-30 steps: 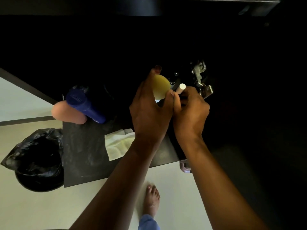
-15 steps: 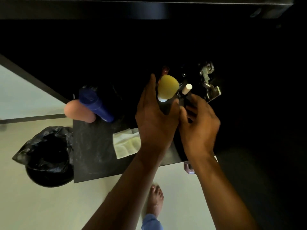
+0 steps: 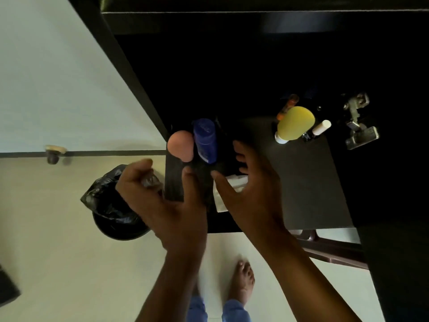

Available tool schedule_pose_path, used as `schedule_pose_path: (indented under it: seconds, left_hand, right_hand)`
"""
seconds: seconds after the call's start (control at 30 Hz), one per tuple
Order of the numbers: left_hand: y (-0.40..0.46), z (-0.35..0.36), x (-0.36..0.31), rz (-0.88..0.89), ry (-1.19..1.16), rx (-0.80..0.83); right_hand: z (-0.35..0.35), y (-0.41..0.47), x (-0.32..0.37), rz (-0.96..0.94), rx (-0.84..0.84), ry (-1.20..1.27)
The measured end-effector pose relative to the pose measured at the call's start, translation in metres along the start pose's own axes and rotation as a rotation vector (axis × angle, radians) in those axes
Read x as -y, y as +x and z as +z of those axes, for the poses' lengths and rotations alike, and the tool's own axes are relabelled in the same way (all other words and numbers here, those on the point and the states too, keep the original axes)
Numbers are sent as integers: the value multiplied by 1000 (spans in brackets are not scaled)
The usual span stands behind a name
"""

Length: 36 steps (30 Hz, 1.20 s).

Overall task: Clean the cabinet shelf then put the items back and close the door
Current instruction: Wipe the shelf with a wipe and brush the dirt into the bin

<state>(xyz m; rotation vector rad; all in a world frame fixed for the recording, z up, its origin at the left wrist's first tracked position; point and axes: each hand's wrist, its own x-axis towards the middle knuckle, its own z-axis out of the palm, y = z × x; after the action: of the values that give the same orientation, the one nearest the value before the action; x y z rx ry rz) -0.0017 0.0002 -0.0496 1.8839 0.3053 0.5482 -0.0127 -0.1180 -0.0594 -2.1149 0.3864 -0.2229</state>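
On the dark shelf (image 3: 308,182), a blue bottle (image 3: 205,140) stands touching a pink bottle (image 3: 181,146) at the left edge. A yellow bottle (image 3: 294,124) stands well apart at the right, with an orange tube (image 3: 286,106) behind it and a white-capped tube (image 3: 320,127) just beside it, near the hinge (image 3: 358,122). Left hand (image 3: 167,205) hovers at the shelf's front left corner, fingers curled loosely, holding nothing. Right hand (image 3: 253,189) is spread wide, empty, over a white cloth (image 3: 234,182). Below left sits a black-lined bin (image 3: 111,210).

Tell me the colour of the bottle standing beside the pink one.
Dark blue bottle, seen in the head view.
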Motion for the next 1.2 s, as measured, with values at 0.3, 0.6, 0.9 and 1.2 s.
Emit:
schedule_pose_path:
  seconds: [0.3,0.6,0.9,1.2]
  left_hand:
    - [41,11,19,32,75,264]
    - [25,21,-6,44,-30,240]
    - [-39,79,-42,116,-57,495]
    - [-66,120,-38,208,-113,598]
  right_hand:
    - [33,37,13,-27,18,-134]
    - [-1,18,10,30,-223,-42]
    - [-79,2,-33,227,-514,-136]
    - [-90,8,-59,302,-499,-233]
